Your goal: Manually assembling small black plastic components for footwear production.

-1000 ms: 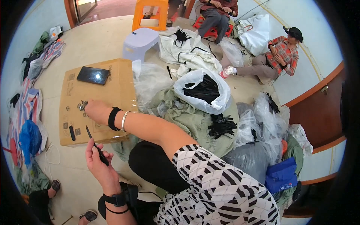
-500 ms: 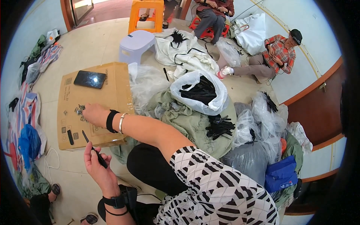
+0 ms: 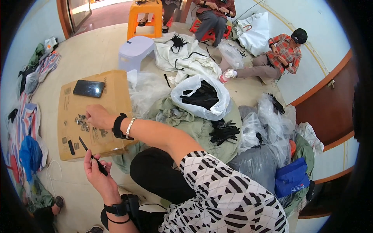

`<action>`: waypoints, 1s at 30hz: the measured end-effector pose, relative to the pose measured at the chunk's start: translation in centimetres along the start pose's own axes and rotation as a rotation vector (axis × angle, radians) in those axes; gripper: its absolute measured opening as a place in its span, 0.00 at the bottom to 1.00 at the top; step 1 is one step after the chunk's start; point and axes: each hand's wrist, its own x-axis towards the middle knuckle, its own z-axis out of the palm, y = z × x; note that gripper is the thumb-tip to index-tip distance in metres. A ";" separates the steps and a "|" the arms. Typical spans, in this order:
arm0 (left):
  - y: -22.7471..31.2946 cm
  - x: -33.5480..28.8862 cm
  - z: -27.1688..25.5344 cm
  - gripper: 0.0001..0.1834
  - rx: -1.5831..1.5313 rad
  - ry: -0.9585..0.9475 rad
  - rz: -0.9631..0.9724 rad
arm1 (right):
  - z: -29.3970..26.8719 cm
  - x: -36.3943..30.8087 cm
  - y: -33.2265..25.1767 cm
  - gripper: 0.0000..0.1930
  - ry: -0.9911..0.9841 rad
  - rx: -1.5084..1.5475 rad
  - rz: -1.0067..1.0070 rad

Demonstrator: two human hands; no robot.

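Observation:
My left hand [image 3: 101,187] is closed around a narrow black strap [image 3: 84,144], whose thin end points up past the fingers toward the near edge of a cardboard box [image 3: 112,91]. On the box top lies a loose group of small silver metal pieces, buckle-like in look [image 3: 82,123]. My right hand [image 3: 99,116] reaches across to the right side of these pieces, fingertips pinched together low over the cardboard. Whatever may be between those fingertips is too small to make out. A short black strip [image 3: 71,147] rests near the box's front left corner.
A black phone [image 3: 89,88] lies on the box. Right of it, a white bag [image 3: 182,101] holds black strips, with a black bundle [image 3: 224,133] beside it. A lilac stool [image 3: 136,46] and an orange stool [image 3: 144,19] stand beyond. Other people [image 3: 285,54] sit farther back.
My right hand has shifted slightly right of the metal pieces, which now show more fully and more spread out. The left hand still holds the strap, and the view has tilted slightly.

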 end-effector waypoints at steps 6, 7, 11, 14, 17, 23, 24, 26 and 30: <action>0.1 -0.5 0.5 0.16 0.040 -0.036 0.027 | -4.8 -3.3 -5.3 0.04 -0.296 0.329 0.045; 0.2 -0.8 0.8 0.16 0.036 -0.050 0.034 | -5.6 -4.1 -6.1 0.04 -0.285 0.320 0.038; 0.1 -1.6 1.6 0.15 0.014 -0.273 0.027 | -7.5 -7.0 -7.2 0.04 -0.343 0.256 -0.010; -1.1 -2.0 1.9 0.13 0.037 -0.373 0.068 | -9.5 -8.7 -7.0 0.02 -0.293 0.275 -0.028; -1.0 -2.2 0.9 0.12 0.074 -0.316 0.100 | -11.7 -10.6 -9.7 0.02 -0.324 0.577 0.205; -0.3 -3.8 1.6 0.17 0.360 -0.703 0.010 | -16.9 -14.2 -12.5 0.12 -0.539 0.160 0.055; -0.2 -4.5 2.9 0.17 0.298 -0.786 -0.026 | -17.8 -15.3 -12.5 0.12 -0.524 0.319 0.308; -0.1 -6.0 3.4 0.14 0.194 -0.845 -0.011 | -19.0 -16.2 -16.6 0.12 -0.393 0.094 0.239; 0.6 -6.5 2.4 0.12 0.115 -0.826 0.002 | -18.0 -17.2 -17.8 0.13 -0.407 0.127 0.208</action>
